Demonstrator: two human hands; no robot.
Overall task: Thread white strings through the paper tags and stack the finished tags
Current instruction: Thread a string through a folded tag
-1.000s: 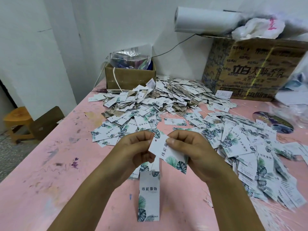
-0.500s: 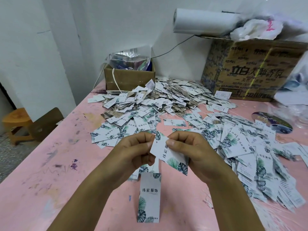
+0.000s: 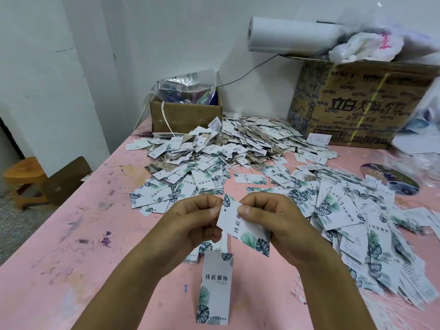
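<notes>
Fingers (image 3: 245,211) of both hands were curled tight at frame centre. The right hand (image 3: 281,222) pinched a paper tag (image 3: 240,228) near its top, and the left hand (image 3: 192,225) pinched its left edge. The tag was flat white card with a green leaf print, tilted. A second tag (image 3: 215,287) hung below the left hand. Loose tags (image 3: 238,144) were heaped on the scuffed pink counter (image 3: 71,246).

Your tag (image 3: 240,228) was white with dark green leaf prints and black lettering; the worktop (image 3: 71,246) was pink, smudged purple and yellow.
</notes>
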